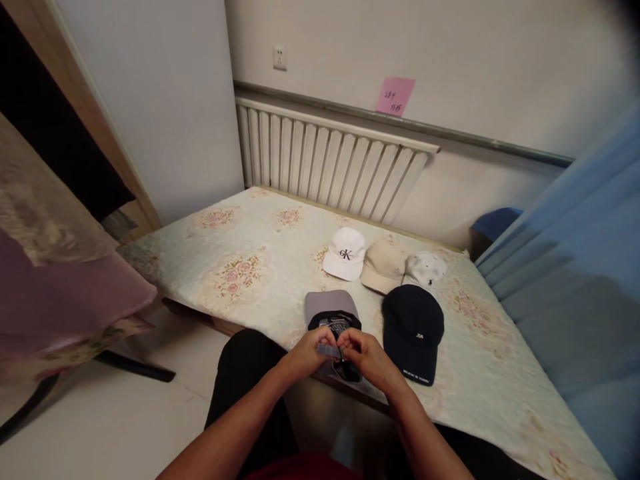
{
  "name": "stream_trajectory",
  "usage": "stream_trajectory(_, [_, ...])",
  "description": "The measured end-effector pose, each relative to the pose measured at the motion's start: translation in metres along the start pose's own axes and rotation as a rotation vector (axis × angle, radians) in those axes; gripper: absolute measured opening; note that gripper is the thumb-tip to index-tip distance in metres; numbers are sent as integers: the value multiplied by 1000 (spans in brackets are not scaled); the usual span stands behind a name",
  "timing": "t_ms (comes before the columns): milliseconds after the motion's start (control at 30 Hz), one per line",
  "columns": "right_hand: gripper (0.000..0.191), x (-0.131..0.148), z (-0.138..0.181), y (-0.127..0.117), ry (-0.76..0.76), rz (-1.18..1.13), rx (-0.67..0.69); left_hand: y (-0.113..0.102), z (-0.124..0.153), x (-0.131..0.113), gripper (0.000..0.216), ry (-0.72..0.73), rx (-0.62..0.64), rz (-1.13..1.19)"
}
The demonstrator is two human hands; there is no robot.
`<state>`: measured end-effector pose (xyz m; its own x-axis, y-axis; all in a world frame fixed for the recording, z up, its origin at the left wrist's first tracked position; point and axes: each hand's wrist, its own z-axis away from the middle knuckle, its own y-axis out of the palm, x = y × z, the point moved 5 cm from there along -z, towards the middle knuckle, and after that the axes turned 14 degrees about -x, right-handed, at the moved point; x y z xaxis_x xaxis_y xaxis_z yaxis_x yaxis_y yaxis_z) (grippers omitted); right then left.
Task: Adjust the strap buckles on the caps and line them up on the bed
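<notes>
A grey baseball cap (331, 304) lies at the near edge of the bed, its brim pointing away from me and its dark inside showing. My left hand (316, 348) pinches the cap's grey back strap (329, 351). From the other side my right hand (364, 353) closes its fingertips on the same strap, close to the left fingers. The fingers hide most of the fastening. Just right of my right hand is a black cap (414, 327) with small white lettering. Behind lie a white cap with "CK" on it (345, 254), a beige cap (384, 265) and a white cap with a small dark logo (425, 269).
A pale floral cover (280, 267) spreads over the bed. Beyond it stand a radiator (320, 157) and a wall with a pink note (395, 96). A blue curtain (560, 267) hangs at right. Draped cloth (60, 293) covers a chair at left.
</notes>
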<state>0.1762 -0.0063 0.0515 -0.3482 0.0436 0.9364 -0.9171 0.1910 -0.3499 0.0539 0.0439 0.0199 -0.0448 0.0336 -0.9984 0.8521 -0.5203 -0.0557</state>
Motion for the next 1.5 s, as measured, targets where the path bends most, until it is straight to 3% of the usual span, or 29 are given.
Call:
stream_trajectory(300, [12,2,1,4,14,-40,3,6,-1,4,33,-43,80,67])
stream_trajectory(467, [16,-5,0,2,94,-183,68,1,2,-7,20,-41,183,32])
stream_trajectory(600, [13,-13,1,2,168,-298,88,-3,5,-10,27,-26,207,7])
stream_trajectory(900, [12,-23,3,5,235,-422,44,-5,5,-7,17,25,104,-175])
stream_trajectory(1200, [13,-25,3,6,243,-510,13,-4,8,-13,19,74,31,-144])
stream_trajectory(1367, [14,-24,3,6,240,-566,5,-10,15,-20,20,247,-278,-298])
stream_trajectory(1500, [13,-21,3,7,226,-558,-2,-4,24,-20,23,353,-318,-356])
